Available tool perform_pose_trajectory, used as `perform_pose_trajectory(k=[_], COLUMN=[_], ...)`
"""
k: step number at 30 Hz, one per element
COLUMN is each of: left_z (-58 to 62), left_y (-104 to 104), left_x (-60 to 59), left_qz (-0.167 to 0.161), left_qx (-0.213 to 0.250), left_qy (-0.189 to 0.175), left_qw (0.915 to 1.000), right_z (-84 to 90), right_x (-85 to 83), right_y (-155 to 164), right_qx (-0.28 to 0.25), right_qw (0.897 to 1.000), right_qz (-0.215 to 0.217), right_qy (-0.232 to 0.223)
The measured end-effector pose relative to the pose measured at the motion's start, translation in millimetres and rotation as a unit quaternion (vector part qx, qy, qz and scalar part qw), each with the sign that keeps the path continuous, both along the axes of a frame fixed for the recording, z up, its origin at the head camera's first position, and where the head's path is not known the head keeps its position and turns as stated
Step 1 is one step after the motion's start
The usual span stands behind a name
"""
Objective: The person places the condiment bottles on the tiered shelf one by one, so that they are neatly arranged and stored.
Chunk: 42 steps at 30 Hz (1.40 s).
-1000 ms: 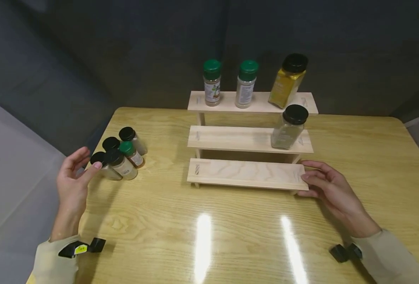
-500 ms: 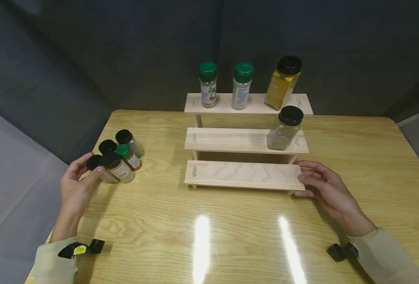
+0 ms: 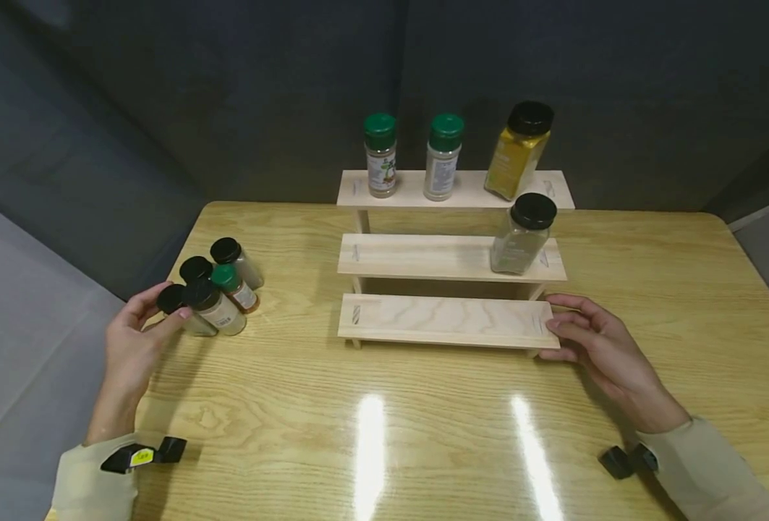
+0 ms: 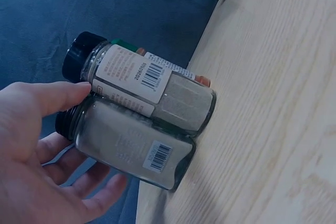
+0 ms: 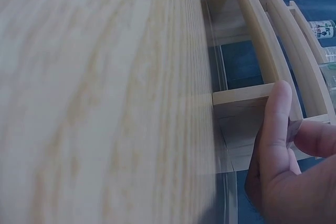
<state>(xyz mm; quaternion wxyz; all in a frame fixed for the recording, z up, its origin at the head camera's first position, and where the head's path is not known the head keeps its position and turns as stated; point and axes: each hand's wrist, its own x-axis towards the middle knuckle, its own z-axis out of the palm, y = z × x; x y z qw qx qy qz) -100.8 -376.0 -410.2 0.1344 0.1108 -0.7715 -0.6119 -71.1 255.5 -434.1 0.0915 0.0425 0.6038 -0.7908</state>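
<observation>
A glass jar point(image 4: 131, 140) with a ribbed black lid stands upright at the counter's left side, its long axis vertical, lid up and base on the wood. A barcode sticker sits low on its flat side. The left hand point(image 3: 133, 347) has its thumb and fingers curved round it near the lid; how firmly they press cannot be told. Touching it and parallel is a labelled jar point(image 4: 134, 77), round-shouldered and filled with pale powder; a green-capped bottle point(image 3: 244, 295) and two further black-lidded jars stand close behind.

The wooden rack point(image 3: 449, 320) lies with its long axis running left to right, its three shelves stepping upward away from the person. The right hand point(image 3: 608, 354) pinches the right end of its lowest shelf, thumb on top.

The counter point(image 3: 280, 405) is glossy yellow wood with wavy grain and two bright reflections. Dark, softly creased cloth point(image 3: 260, 108) hangs behind, with a paler grey surface at left.

The rack is pale, matte planking. Two green-capped cylinders and a squarish yellow jar point(image 3: 517, 163) stand on its top shelf; a squarish grey-green jar point(image 3: 519, 246) occupies the middle one's right end.
</observation>
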Motion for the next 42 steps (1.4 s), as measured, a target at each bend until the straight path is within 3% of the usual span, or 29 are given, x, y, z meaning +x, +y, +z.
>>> perform_pose_trajectory(k=[9, 17, 20, 25, 32, 37, 42], left_z=[0.8, 8.7, 15.0, 29.2, 48.3, 60.4, 70.4], left_y=[-2.7, -5.5, -6.0, -1.4, 19.1, 38.8, 56.9], left_x=[2.9, 15.8, 24.9, 41.1, 57.6, 59.4, 54.1], left_qz=[0.013, 0.067, 0.066, 0.049, 0.015, -0.047, -0.123], left_qx=[0.015, -0.022, -0.047, -0.109, -0.108, -0.090, -0.115], left_qy=[-0.006, -0.022, -0.020, -0.001, 0.025, 0.074, 0.121], left_qw=[0.9998, 0.9973, 0.9965, 0.9928, 0.9937, 0.9920, 0.9783], right_z=[-2.7, -4.4, -4.5, -3.7, -1.5, -1.9, -1.9], right_x=[0.0, 0.3, 0.1, -0.7, -0.9, -0.8, -0.3], right_y=[-0.8, -0.9, -0.2, 0.3, 0.7, 0.9, 0.9], right_qx=[-0.014, -0.016, -0.023, -0.031, -0.024, -0.029, -0.029], right_qw=[1.000, 1.000, 1.000, 0.999, 1.000, 1.000, 1.000], right_qz=[0.004, 0.006, 0.008, 0.010, 0.004, 0.007, 0.007], right_qy=[0.001, 0.000, 0.004, 0.011, 0.001, 0.003, 0.003])
